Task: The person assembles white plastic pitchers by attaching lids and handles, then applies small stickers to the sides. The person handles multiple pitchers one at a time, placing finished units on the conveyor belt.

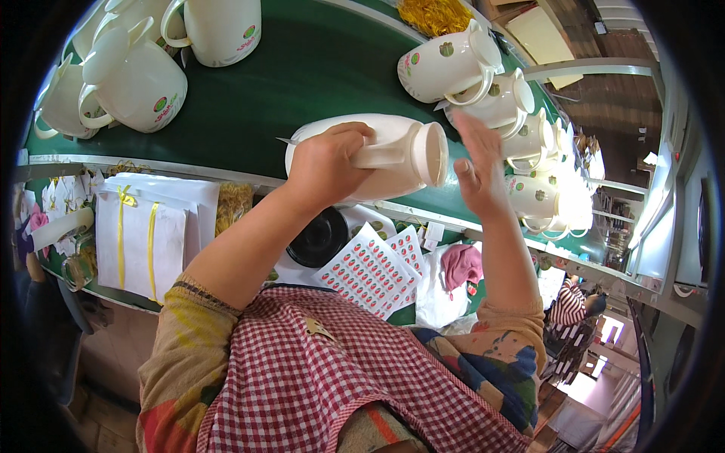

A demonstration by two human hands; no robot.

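Observation:
My left hand (326,164) is closed round the handle of a white jug (389,180), which lies tilted on its side over the green belt. The jug's round mouth points to the right, and most of its far wall is hidden by the hand and handle. Just right of that mouth, apart from it, my right hand (480,162) is raised with fingers stretched out and slightly blurred, holding nothing. Sheets of small red-and-green stickers (368,270) lie below the jug, in front of my chest, next to a round black dish (317,236).
More white jugs (453,64) with stickers line the green belt (325,64) at the right, and another group (143,90) stands at the far left. A white paper stack with yellow ribbon (147,241) and a pink cloth (461,266) lie along the near side.

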